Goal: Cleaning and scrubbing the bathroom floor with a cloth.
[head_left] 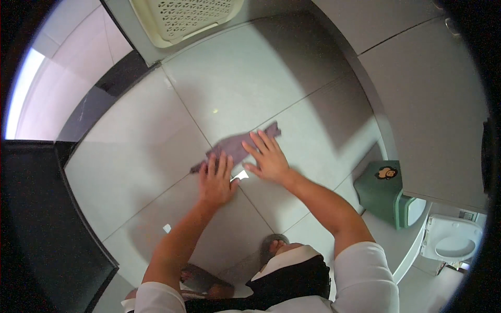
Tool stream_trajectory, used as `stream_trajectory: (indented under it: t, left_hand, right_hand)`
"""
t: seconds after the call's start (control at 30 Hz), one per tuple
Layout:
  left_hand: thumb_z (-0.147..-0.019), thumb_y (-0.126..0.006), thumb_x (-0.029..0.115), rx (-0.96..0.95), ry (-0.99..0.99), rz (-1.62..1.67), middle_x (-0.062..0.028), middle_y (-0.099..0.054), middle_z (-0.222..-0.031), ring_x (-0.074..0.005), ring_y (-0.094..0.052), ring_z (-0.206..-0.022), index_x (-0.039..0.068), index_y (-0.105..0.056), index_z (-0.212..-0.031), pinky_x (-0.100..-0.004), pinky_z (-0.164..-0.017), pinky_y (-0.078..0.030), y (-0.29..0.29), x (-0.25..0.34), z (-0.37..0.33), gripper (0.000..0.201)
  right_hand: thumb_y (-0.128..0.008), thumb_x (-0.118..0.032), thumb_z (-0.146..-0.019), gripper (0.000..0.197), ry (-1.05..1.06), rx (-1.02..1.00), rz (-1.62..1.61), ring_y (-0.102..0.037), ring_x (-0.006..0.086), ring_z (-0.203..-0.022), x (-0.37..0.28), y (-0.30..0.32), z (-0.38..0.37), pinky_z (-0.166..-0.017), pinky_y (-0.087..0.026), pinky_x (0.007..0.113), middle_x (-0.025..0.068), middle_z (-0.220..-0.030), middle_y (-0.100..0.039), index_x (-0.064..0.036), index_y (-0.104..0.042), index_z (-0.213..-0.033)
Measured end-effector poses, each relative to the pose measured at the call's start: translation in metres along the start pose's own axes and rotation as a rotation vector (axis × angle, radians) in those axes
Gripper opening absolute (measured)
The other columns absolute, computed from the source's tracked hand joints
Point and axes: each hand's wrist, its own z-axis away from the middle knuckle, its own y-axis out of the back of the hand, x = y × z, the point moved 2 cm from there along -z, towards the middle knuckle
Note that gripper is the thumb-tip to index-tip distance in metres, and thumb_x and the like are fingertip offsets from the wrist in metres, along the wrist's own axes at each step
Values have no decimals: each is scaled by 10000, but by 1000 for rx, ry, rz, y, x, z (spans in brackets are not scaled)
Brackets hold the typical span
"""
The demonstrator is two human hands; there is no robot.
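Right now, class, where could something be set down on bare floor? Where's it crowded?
Bare tile lies left of the purple cloth, toward the black panel, and right of it, toward the grey cabinet. Crowded: the cloth, where left hand and right hand rest.

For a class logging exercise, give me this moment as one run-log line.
left hand: palm-down, touching purple cloth | right hand: palm-down, touching same cloth | cloth: on tiled floor | beyond: cream basket

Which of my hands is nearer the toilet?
Your right hand. Its fingers are toward the right end of the purple cloth, while your left hand is at the cloth's left part, farther from the toilet.
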Motion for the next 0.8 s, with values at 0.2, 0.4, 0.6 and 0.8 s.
stream_trajectory:
  t: [0.2,0.4,0.6,0.8]
  left_hand:
    - [-936,-601,528,7,-140,112,-101,-380,-1634,-370,-302,-1513,106,-467,-1540,-570,-1199,-235,-18,27,70,749]
    - [-967,-581,459,65,153,-5,-102,-330,-1670,-413,-221,-1554,113,-427,-1575,-658,-1227,-153,2,-48,-14,716]
    - [-1053,-398,523,56,323,36,-86,-313,-1682,-423,-208,-1556,158,-410,-1589,-668,-1219,-180,35,-101,-159,649]
    - [-992,-421,644,-44,436,51,-54,-228,-1720,-403,-107,-1587,184,-299,-1640,-697,-1217,-143,42,-106,-245,804]
  right_hand:
    - [-626,-571,-951,738,-48,-161,-23,-207,380,-1569,-28,2,72,-1225,-256,576,122,-1693,-271,-213,-444,-1570]
    - [-552,-487,-1019,557,197,41,0,-272,355,-1542,5,-13,-77,-1218,-277,538,110,-1632,-398,-225,-539,-1510]
    - [-421,-585,-1046,618,133,7,196,-281,374,-1540,69,-6,-234,-1255,-256,484,107,-1657,-363,-259,-458,-1568]
    - [-360,-620,-1053,634,-117,-302,74,-162,360,-1584,112,31,-302,-1294,-165,450,65,-1731,-181,-348,-327,-1624]
